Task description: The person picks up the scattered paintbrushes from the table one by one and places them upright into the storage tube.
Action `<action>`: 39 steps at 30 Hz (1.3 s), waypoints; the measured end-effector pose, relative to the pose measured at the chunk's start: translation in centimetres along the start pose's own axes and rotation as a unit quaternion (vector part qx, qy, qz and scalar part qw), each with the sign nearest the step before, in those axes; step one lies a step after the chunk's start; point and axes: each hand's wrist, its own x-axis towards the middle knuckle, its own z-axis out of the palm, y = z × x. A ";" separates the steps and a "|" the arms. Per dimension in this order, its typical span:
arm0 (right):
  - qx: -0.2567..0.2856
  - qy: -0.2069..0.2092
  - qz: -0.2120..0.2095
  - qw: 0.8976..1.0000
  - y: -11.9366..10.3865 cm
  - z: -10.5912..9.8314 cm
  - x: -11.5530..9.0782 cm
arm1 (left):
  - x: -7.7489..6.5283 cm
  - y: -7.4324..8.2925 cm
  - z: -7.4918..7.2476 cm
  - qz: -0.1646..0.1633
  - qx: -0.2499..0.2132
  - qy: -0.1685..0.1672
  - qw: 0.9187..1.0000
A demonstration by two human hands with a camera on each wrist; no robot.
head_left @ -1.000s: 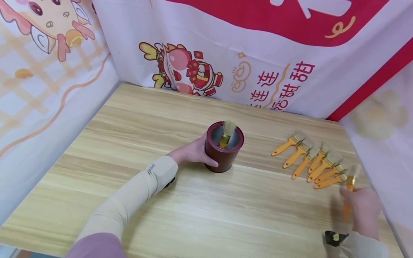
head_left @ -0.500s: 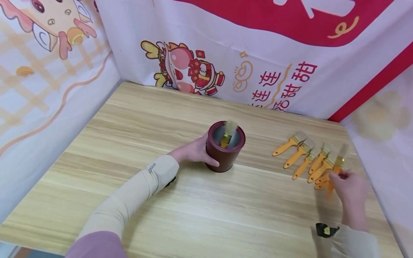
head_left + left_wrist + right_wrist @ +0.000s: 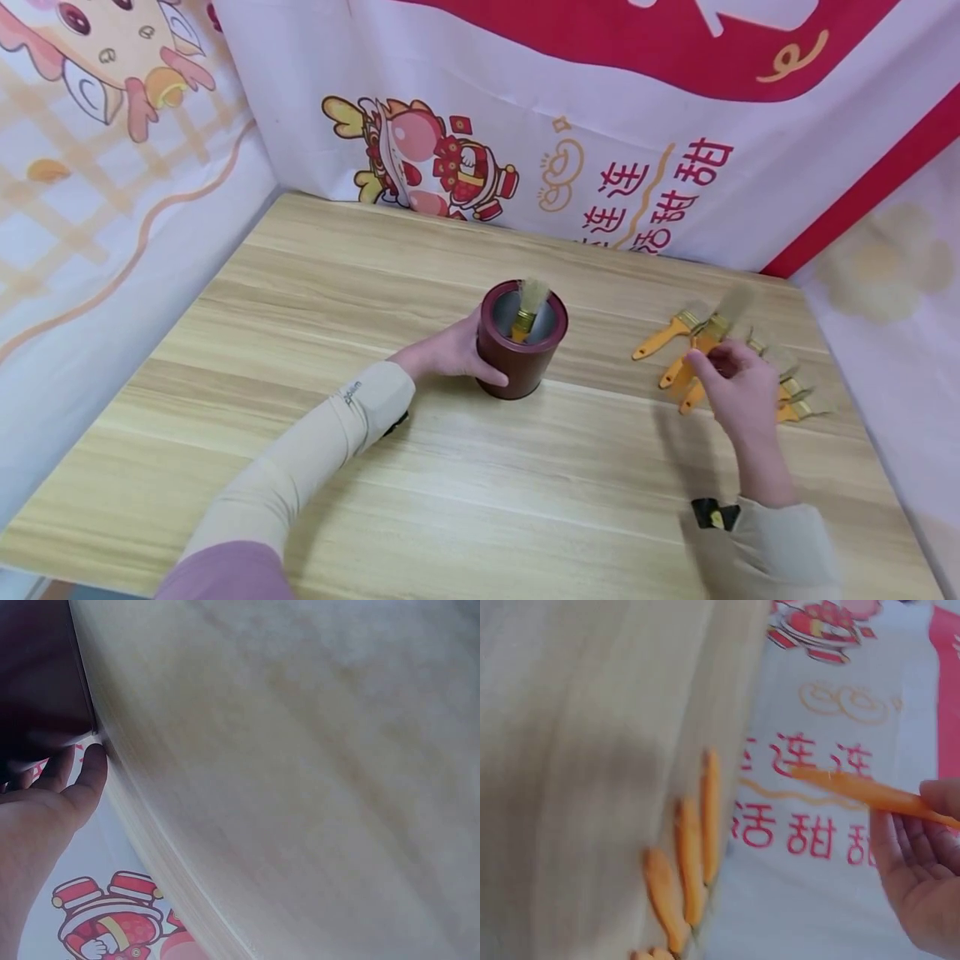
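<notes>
Right hand (image 3: 738, 383): thumb and fingers pinch the held paintbrush (image 3: 862, 791) by its orange handle, bristles uppermost. Left hand (image 3: 453, 346): curved round the side of the dark red can (image 3: 517, 367), thumb across its front. The can stands upright on the wooden table (image 3: 450, 483); one brush (image 3: 532, 298) stands inside, bristles above the rim.

Change noted over the last second: I have brought the held paintbrush leftward from the far right end of the loose brushes (image 3: 660, 340), and it is now above that group, well apart from the can. My left hand and the can show no notable movement. Assessment: work part done, one piece in the can, another in transit. Remaining loose brushes lie partly hidden by my right hand; exact count not established.
</notes>
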 end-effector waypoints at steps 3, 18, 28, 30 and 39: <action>-0.005 0.012 -0.031 0.999 -0.2 1.2 -0.2 | 0.0 0.0 -0.1 0.003 0.000 -0.001 1.000; 0.040 -0.002 -0.049 0.998 -1.6 3.6 -0.3 | 0.0 0.0 -0.1 -0.001 0.007 0.002 1.000; 0.066 -0.008 -0.056 0.996 -2.1 4.1 0.0 | 0.1 0.1 -0.2 0.003 0.003 0.001 1.000; 0.072 -0.008 -0.062 0.995 -2.3 4.2 0.0 | 0.0 0.1 -0.2 -0.001 0.006 0.002 1.000; 0.113 0.001 -0.088 0.990 -3.1 4.6 0.1 | -0.2 0.1 -0.2 -0.006 0.015 -0.003 1.000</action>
